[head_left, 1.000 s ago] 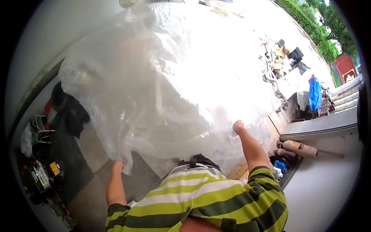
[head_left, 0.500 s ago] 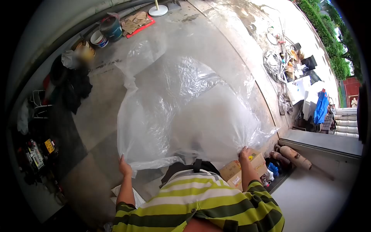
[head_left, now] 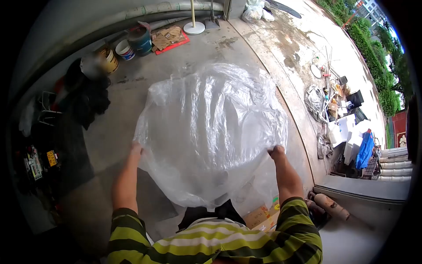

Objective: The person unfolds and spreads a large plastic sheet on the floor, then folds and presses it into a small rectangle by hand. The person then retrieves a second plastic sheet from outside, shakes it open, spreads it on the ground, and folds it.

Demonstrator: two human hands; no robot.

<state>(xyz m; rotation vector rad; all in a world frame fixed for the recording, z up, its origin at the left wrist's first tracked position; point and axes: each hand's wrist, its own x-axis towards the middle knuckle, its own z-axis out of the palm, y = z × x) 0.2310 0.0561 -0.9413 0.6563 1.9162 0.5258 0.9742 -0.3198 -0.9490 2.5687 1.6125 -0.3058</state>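
A large clear plastic sheet (head_left: 211,127) spreads out in front of me, billowing and wrinkled, with light glinting off its folds. Its near edge sags toward my waist. My left hand (head_left: 137,148) is closed on the sheet's left edge, though its fingertips are partly hidden. On the opposite side my right hand (head_left: 276,152) grips the right edge in a fist. Both arms reach forward. Cardboard boxes (head_left: 259,217) lie below the sheet by my right side, partly covered by it.
Buckets (head_left: 125,50) and flattened cardboard (head_left: 166,38) line the far left wall, near a white round base (head_left: 194,28) with a pole. Dark bags (head_left: 93,101) sit at left. Rusty cylinders (head_left: 332,207) lie right; a blue bag (head_left: 365,149) and clutter stand outside.
Both hands have moved forward and up, still holding the sheet. The plastic has puffed into a rounder shape, and its near edge now hangs lower between my arms.
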